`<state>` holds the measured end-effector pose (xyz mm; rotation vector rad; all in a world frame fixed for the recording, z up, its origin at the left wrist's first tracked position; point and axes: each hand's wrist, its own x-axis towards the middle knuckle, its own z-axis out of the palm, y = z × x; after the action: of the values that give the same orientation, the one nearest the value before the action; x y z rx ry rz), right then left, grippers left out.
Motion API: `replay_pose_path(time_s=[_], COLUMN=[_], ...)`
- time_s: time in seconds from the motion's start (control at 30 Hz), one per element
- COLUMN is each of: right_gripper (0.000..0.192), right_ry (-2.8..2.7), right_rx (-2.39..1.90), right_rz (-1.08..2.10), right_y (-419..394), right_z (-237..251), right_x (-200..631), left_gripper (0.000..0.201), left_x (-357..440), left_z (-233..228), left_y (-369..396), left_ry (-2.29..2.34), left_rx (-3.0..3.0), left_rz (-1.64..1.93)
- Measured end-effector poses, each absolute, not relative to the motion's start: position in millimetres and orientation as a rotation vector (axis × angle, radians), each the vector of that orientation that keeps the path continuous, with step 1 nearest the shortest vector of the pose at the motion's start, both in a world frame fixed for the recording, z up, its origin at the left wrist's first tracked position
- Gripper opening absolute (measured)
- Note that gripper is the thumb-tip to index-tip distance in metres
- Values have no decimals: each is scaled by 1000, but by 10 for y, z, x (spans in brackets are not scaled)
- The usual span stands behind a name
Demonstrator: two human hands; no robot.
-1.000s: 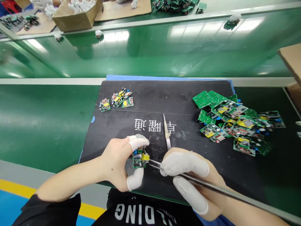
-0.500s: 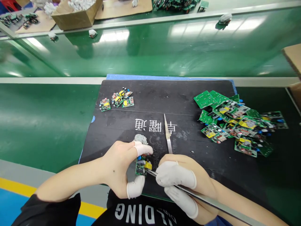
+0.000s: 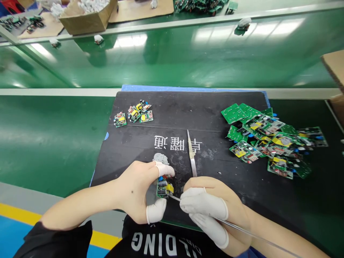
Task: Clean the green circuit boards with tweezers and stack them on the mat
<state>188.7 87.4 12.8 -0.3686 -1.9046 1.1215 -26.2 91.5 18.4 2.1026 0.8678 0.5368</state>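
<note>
My left hand (image 3: 139, 190), with white finger cots on thumb and forefinger, pinches a small green circuit board (image 3: 163, 186) with a yellow part, held upright just above the black mat (image 3: 215, 118). My right hand (image 3: 212, 211), also in finger cots, grips long metal tweezers (image 3: 242, 231) whose tips touch the board's lower right edge. A grey lump of putty (image 3: 160, 158) lies just beyond my left forefinger. A second pair of tweezers (image 3: 191, 154) lies on the mat between my hands and the white printed characters.
A heap of green circuit boards (image 3: 268, 139) sits on the mat's right side. Several small boards (image 3: 134, 114) lie at its far left. Beyond is a green conveyor belt (image 3: 172, 61) carrying small white parts; a cardboard box (image 3: 86, 16) stands at far left, another carton (image 3: 334, 68) at right.
The board and both hands shifted slightly toward me and closer together; the tweezer tips came against the board's lower edge. The white parts on the belt drifted left.
</note>
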Motion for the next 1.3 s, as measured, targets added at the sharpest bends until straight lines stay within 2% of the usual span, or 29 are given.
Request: replay_pose_path(time_s=[0.17, 0.33, 0.57, 0.7, 0.87, 1.0, 1.2, 1.3], right_gripper=[26, 17, 19, 16, 15, 4, 17, 16], right_ry=[-1785, -1761, -2035, -1929, -1758, -1775, -1753, -1791], right_rx=[-540, -899, -956, -899, -910, -892, -945, -989], right_rz=[1162, 1150, 1160, 1202, 1100, 1129, 1044, 999], right_y=[848, 911, 1035, 1021, 1034, 1068, 975, 880], right_z=[124, 97, 5, -73, -194, -210, -56, 25], right_x=[1937, 1865, 1661, 1652, 1675, 1669, 1626, 1614], left_gripper=[47, 43, 34, 34, 34, 30, 30, 36], left_x=[-289, -407, -489, -463, -375, -299, -354, -417], left_z=[203, 151, -54, -88, -103, -116, -104, -50], left_y=[917, 1104, 1395, 1403, 1430, 1459, 1245, 1072], left_ry=[936, 1182, 1372, 1418, 1490, 1583, 1782, 1831], left_rx=[2074, 2008, 1939, 2010, 2109, 2141, 2098, 2090], left_rz=[569, 768, 879, 881, 933, 974, 994, 972])
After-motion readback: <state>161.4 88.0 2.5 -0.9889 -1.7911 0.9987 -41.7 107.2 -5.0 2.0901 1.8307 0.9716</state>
